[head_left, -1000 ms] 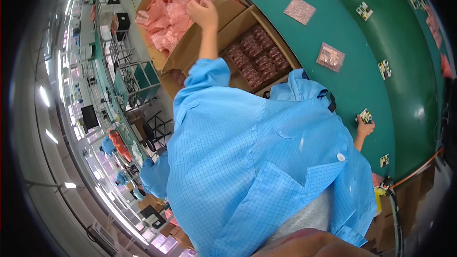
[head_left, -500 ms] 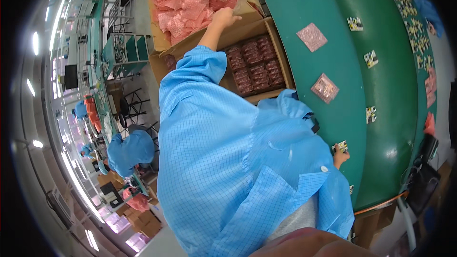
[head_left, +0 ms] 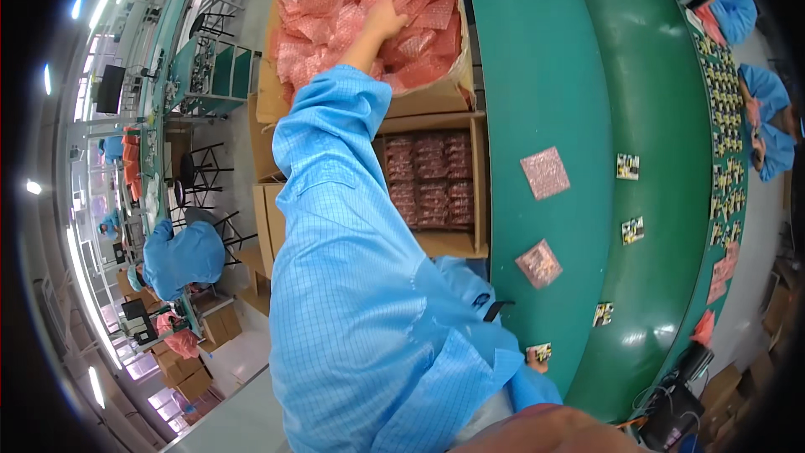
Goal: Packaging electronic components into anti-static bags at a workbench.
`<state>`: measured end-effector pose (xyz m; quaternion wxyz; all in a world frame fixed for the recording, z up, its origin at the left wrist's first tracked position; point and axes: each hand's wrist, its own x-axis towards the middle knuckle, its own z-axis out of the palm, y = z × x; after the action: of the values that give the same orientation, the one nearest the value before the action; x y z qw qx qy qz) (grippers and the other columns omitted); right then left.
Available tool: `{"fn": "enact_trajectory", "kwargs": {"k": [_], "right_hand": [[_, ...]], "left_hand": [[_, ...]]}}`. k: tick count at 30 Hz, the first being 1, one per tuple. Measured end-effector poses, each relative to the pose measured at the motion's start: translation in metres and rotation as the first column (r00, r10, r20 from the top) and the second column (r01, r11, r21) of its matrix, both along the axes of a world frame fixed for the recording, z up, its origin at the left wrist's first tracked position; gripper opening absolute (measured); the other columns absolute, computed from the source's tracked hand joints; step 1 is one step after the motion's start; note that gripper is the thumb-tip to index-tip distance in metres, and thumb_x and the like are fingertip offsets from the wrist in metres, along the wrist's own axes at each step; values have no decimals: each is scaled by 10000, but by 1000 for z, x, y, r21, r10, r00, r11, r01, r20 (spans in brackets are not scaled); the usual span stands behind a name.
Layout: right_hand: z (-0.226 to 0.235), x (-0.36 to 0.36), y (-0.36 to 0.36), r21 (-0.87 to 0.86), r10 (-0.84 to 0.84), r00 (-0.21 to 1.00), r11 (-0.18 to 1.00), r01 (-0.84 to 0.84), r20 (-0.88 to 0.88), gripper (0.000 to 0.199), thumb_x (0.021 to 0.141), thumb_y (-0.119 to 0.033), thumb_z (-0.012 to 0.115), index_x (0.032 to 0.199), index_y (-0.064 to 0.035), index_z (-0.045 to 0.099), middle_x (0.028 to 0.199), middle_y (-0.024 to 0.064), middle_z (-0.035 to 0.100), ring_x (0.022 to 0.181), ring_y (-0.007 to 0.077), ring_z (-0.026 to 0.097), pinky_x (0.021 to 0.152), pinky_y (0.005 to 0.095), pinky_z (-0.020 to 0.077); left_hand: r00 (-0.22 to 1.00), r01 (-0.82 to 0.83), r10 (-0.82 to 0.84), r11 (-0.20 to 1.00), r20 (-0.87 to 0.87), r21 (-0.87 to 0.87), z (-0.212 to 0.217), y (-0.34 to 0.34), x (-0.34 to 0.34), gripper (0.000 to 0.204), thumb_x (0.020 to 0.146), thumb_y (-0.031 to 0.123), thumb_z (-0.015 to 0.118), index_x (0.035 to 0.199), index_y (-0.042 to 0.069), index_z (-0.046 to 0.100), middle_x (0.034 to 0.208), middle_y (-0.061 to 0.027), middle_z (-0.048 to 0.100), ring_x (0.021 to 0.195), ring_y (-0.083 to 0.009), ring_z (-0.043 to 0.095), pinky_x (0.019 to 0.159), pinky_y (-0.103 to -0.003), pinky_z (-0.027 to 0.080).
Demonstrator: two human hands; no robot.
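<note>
My left hand (head_left: 384, 22) reaches down onto a heap of pink bubble-wrap bags (head_left: 331, 21) in a large cardboard box. Its fingers point down among the bags, and their tips are hidden, so a grip cannot be made out. At the lower right, my right hand (head_left: 537, 362) holds a small circuit board (head_left: 539, 351) over the near part of the green bench. On the bench, two bubble-wrap bags lie apart: a flat one (head_left: 545, 173) and, nearer, one with something inside (head_left: 538, 263).
A second cardboard box (head_left: 480, 193), nearer me, holds rows of packed pink bags (head_left: 429, 176). On the darker green strip (head_left: 662, 285) lie spaced boards, among them one circuit board (head_left: 627, 166). Many boards (head_left: 726, 122) line the far right, where co-workers in blue (head_left: 765, 109) sit.
My left hand has moved from the near edge of the bag box in over the heap. The view has shifted, so the boxes and bench appear lower. My right hand still holds the board.
</note>
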<state>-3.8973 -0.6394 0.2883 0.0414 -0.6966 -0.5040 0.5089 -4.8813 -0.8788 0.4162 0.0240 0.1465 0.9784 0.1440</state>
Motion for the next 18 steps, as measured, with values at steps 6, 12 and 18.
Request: {"fn": "enact_trajectory", "kwargs": {"k": [6,12,18], "right_hand": [[-64,75,6,-16,33,999,999,-33,-27,593,565,-60,879,1060,70,579,989,135,639,858,175,608,730,346,529],[-63,101,-6,12,-56,996,998,57,-75,657,543,-20,879,1101,76,546,975,136,630,831,189,604,715,363,533],[-38,45,3,-109,-59,965,990,89,255,814,550,-84,902,1185,31,406,945,104,590,744,190,575,611,343,514]], "left_hand": [[856,-251,155,958,-493,-135,-6,2,-82,680,693,315,741,1299,149,482,1472,-203,250,1339,-460,222,996,-545,375],[857,-184,-147,809,-495,-558,8,56,-103,844,673,408,772,1397,221,381,1459,-264,212,1343,-491,171,1044,-543,318],[904,48,-138,973,-404,-224,-19,-15,-146,764,679,294,760,1339,130,412,1362,-237,359,1251,-427,330,980,-520,364]]}}
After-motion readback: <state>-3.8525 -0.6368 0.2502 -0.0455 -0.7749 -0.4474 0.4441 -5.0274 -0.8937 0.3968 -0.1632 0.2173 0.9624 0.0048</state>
